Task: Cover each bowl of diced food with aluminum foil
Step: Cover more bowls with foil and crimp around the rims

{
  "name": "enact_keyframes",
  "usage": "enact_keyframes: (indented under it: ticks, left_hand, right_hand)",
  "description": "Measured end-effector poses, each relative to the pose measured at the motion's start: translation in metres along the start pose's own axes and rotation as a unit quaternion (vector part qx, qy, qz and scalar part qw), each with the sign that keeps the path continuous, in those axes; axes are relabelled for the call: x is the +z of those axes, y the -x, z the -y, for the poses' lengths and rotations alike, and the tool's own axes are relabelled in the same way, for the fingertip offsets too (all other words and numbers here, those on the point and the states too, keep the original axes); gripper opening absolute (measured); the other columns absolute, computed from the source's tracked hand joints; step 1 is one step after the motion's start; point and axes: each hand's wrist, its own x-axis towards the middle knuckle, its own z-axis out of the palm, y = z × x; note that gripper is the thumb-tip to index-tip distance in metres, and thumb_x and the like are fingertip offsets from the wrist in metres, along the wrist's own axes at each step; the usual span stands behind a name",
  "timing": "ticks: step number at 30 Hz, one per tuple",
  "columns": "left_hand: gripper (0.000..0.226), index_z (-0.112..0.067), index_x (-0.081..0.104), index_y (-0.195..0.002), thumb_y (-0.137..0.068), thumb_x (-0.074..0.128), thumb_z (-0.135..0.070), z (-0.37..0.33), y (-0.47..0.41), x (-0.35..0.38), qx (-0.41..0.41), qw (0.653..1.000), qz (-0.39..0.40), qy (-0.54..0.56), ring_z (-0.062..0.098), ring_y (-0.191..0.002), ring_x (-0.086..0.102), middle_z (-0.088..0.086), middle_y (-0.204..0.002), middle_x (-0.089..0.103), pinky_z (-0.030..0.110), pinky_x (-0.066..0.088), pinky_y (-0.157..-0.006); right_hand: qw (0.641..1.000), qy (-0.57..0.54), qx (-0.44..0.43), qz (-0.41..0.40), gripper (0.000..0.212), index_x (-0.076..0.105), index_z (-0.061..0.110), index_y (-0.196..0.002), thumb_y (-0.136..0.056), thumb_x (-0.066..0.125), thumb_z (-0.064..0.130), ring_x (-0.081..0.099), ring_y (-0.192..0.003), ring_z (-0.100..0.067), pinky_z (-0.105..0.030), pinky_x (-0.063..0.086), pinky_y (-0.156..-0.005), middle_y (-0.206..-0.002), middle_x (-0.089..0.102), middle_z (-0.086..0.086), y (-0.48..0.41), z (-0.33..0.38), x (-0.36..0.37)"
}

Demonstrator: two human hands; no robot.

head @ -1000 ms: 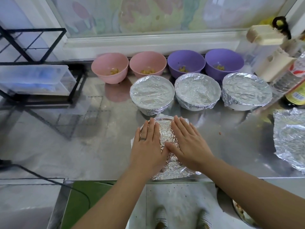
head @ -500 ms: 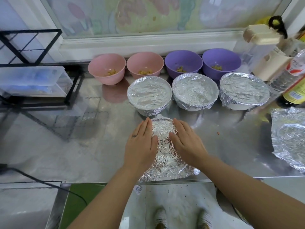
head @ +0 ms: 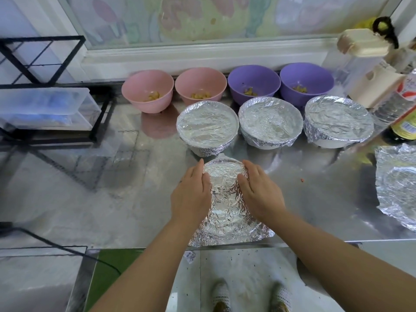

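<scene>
Two flat hands, left hand (head: pixel 191 194) & right hand (head: pixel 258 195), press either side of foil-draped bowl (head: pixel 225 206) btwn them (loose skirt wrist-side).

Steel counter (head: pixel 67 199), black wire rack (head: pixel 45 61) at left, frosted window (head: pixel 202 16) behind — soft daylight, speckled floor (head: pixel 243 278).

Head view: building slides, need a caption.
Left hand and right hand press a fourth foil cover; three covered bowls behind, four open bowls beyond.

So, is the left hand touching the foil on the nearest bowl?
Touching. The head view shows the left hand lying on the left side of the foil, fingers pressed against it, no gap visible.
</scene>
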Motion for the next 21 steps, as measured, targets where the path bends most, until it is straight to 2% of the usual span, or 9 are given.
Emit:
enact_keyframes:
  ticks: [4, 6, 7, 9, 11, 14, 17, 19, 21]
  left_hand:
    - [0.052, -0.024, 0.031, -0.158, -0.108, 0.026, -0.037, 0.002, -0.003, 0.001, -0.001, 1.000, 0.014, 0.012, 0.017, -0.136, 0.045, -0.005, -0.154, 0.043, 0.041, 0.041, -0.108]
    - [0.054, -0.019, 0.030, -0.158, -0.108, 0.025, -0.039, 0.000, -0.003, -0.002, -0.001, 1.000, 0.005, 0.019, 0.018, -0.145, 0.034, -0.001, -0.159, 0.038, 0.040, 0.031, -0.117]
    - [0.057, -0.016, 0.030, -0.158, -0.108, 0.023, -0.040, -0.002, -0.001, -0.005, 0.008, 1.000, -0.013, 0.009, 0.018, -0.148, 0.029, 0.002, -0.161, 0.035, 0.041, 0.025, -0.121]
    - [0.062, -0.012, 0.031, -0.157, -0.104, 0.022, -0.043, -0.005, 0.004, -0.010, 0.075, 0.995, -0.056, -0.045, 0.018, -0.152, 0.022, 0.004, -0.164, 0.030, 0.046, 0.018, -0.125]
    - [0.063, -0.010, 0.034, -0.156, -0.104, 0.023, -0.044, -0.004, 0.013, -0.007, 0.167, 0.979, -0.063, -0.100, 0.020, -0.154, 0.021, 0.004, -0.164, 0.030, 0.053, 0.018, -0.124]
    - [0.073, -0.007, 0.027, -0.158, -0.102, 0.021, -0.054, 0.003, 0.021, 0.002, 0.204, 0.963, -0.001, -0.177, 0.023, -0.155, 0.014, 0.007, -0.167, 0.021, 0.057, 0.021, -0.122]
    - [0.107, -0.008, 0.003, -0.161, -0.086, 0.001, -0.085, 0.003, 0.020, -0.003, 0.169, 0.958, 0.085, -0.215, 0.022, -0.156, -0.011, 0.009, -0.168, -0.007, 0.048, 0.001, -0.127]
    - [0.128, -0.008, -0.007, -0.160, -0.068, -0.008, -0.097, 0.000, 0.020, -0.008, 0.165, 0.954, 0.118, -0.222, 0.021, -0.153, -0.023, 0.009, -0.166, -0.020, 0.043, -0.008, -0.126]
    - [0.138, -0.008, -0.012, -0.159, -0.058, -0.007, -0.102, -0.001, 0.020, -0.010, 0.168, 0.949, 0.136, -0.232, 0.021, -0.151, -0.029, 0.011, -0.164, -0.027, 0.043, -0.010, -0.125]
  right_hand:
    - [1.000, 0.010, 0.016, 0.025, 0.054, 0.030, 0.023, -0.152, -0.105, 0.029, 0.050, 0.047, -0.133, -0.022, -0.042, 0.042, -0.099, -0.155, 0.039, 0.002, -0.002, 0.002, -0.002]
    - [0.999, 0.014, 0.017, 0.031, 0.063, 0.024, 0.018, -0.157, -0.105, 0.024, 0.055, 0.033, -0.145, -0.022, -0.044, 0.032, -0.113, -0.162, 0.030, -0.001, -0.004, 0.004, -0.007]
    - [0.999, 0.035, 0.000, 0.014, 0.068, 0.020, 0.016, -0.158, -0.104, 0.019, 0.057, 0.023, -0.150, -0.020, -0.045, 0.023, -0.121, -0.165, 0.024, -0.002, -0.004, 0.004, -0.009]
    - [0.992, 0.094, -0.080, -0.034, 0.070, 0.016, 0.015, -0.160, -0.103, 0.013, 0.056, 0.010, -0.154, -0.015, -0.047, 0.008, -0.126, -0.166, 0.016, 0.003, -0.002, 0.008, -0.014]
    - [0.974, 0.129, -0.187, -0.007, 0.066, 0.016, 0.018, -0.160, -0.103, 0.013, 0.051, 0.005, -0.154, -0.011, -0.046, 0.007, -0.126, -0.166, 0.014, 0.004, 0.000, 0.012, -0.014]
    - [0.942, 0.185, -0.268, 0.080, 0.066, 0.014, 0.023, -0.161, -0.101, 0.006, 0.051, -0.002, -0.154, -0.006, -0.042, 0.003, -0.126, -0.167, 0.009, 0.008, -0.006, 0.007, -0.011]
    - [0.934, 0.208, -0.271, 0.101, 0.070, 0.008, 0.025, -0.161, -0.098, 0.001, 0.056, -0.007, -0.153, -0.004, -0.036, 0.000, -0.126, -0.166, 0.001, 0.010, -0.023, 0.001, -0.012]
    - [0.938, 0.203, -0.261, 0.107, 0.074, 0.006, 0.024, -0.161, -0.096, 0.000, 0.059, -0.004, -0.153, -0.006, -0.031, 0.000, -0.126, -0.167, 0.001, 0.009, -0.032, 0.000, -0.013]
    - [0.942, 0.196, -0.252, 0.105, 0.076, 0.009, 0.023, -0.161, -0.095, 0.001, 0.059, 0.007, -0.154, -0.009, -0.027, 0.003, -0.124, -0.168, 0.009, 0.006, -0.037, 0.001, -0.012]
